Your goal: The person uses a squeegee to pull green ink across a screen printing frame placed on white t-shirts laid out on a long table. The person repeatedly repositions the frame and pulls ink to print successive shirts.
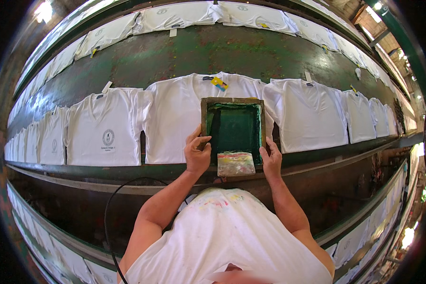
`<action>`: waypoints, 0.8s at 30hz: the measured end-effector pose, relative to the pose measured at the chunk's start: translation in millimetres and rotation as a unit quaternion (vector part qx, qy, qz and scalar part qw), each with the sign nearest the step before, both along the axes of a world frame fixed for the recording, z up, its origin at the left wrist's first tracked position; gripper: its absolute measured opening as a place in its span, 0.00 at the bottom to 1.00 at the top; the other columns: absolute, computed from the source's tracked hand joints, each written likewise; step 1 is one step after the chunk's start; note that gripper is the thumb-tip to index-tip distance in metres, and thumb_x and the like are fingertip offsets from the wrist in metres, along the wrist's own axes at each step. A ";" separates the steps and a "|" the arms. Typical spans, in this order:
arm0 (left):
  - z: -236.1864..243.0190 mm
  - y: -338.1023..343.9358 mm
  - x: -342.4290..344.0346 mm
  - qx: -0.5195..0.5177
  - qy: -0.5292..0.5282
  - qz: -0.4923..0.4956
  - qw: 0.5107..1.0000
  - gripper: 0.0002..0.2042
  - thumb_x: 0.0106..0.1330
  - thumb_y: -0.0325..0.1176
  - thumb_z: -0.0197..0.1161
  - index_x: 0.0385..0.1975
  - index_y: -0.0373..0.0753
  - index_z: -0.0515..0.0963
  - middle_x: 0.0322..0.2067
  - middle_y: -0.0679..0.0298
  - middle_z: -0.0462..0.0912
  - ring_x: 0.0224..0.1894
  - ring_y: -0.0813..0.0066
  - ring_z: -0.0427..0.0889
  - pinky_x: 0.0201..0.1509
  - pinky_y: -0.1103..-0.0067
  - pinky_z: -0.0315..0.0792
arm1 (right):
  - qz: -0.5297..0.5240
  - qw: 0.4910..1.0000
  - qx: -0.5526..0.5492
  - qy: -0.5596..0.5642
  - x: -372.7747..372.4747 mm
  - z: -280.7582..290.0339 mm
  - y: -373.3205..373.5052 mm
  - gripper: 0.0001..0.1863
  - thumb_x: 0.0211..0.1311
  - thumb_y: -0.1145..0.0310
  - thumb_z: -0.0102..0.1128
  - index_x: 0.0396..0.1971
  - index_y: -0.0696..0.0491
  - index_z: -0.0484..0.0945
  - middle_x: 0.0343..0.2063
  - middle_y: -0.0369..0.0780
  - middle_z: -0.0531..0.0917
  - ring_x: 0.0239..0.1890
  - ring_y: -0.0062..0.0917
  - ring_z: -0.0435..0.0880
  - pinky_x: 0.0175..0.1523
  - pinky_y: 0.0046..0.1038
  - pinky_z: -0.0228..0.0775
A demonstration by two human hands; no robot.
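A screen-printing frame [261, 124] with wooden sides and a dark green mesh is over a white V-neck T-shirt [175, 113] on the long table. My left hand [197, 150] grips its left side, the thumb and fingers bent at the edge. On the opposite side, my right hand [271, 158] holds the frame with its fingers along the edge. A paint-stained squeegee [235, 165] leans at the near end of the frame, between my hands. The frame hides the shirt's front beneath it. A yellow tag [219, 84] lies at this shirt's collar.
To the left lies a T-shirt [104, 128] with a dark round print on its chest. A plain white T-shirt [311, 113] is on the right. More shirts line the far side of the green table [184, 54]. A black cable [106, 213] hangs at my left.
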State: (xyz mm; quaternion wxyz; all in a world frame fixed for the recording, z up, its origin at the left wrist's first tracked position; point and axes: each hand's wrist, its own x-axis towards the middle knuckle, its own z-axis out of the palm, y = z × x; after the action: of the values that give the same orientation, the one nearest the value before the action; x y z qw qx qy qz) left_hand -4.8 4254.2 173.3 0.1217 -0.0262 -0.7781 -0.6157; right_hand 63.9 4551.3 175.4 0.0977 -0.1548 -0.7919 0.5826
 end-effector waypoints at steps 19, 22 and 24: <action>-7.8 -2.2 3.7 0.020 -0.032 -0.007 0.999 0.10 0.67 0.16 0.72 0.44 0.37 0.91 0.77 0.48 0.78 0.74 0.58 0.80 0.74 0.70 0.77 | 0.018 0.995 0.099 0.005 -1.8 0.7 2.1 0.26 0.79 0.77 0.57 0.74 0.59 0.78 0.69 0.54 0.82 0.71 0.45 0.82 0.78 0.41 0.70; -8.6 -2.8 2.2 0.035 -0.052 -0.010 0.998 0.09 0.67 0.16 0.71 0.43 0.36 0.91 0.77 0.48 0.78 0.74 0.58 0.80 0.74 0.71 0.76 | 0.014 0.995 0.100 0.015 -2.5 -3.3 2.1 0.26 0.78 0.77 0.58 0.74 0.59 0.78 0.68 0.54 0.83 0.71 0.46 0.82 0.78 0.41 0.70; -9.9 -3.3 2.0 0.024 -0.035 -0.013 0.999 0.09 0.68 0.17 0.72 0.44 0.35 0.90 0.77 0.48 0.78 0.72 0.63 0.82 0.71 0.73 0.77 | 0.019 0.995 0.091 0.027 -2.8 -5.0 3.5 0.26 0.78 0.78 0.59 0.74 0.59 0.78 0.68 0.54 0.83 0.71 0.47 0.82 0.78 0.41 0.70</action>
State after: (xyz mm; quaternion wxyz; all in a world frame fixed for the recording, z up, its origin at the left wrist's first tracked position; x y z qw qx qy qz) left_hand -2.7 4250.9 163.4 0.0872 -0.0114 -0.7663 -0.6365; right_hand 61.1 4554.7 170.4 0.1224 -0.1145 -0.8416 0.5135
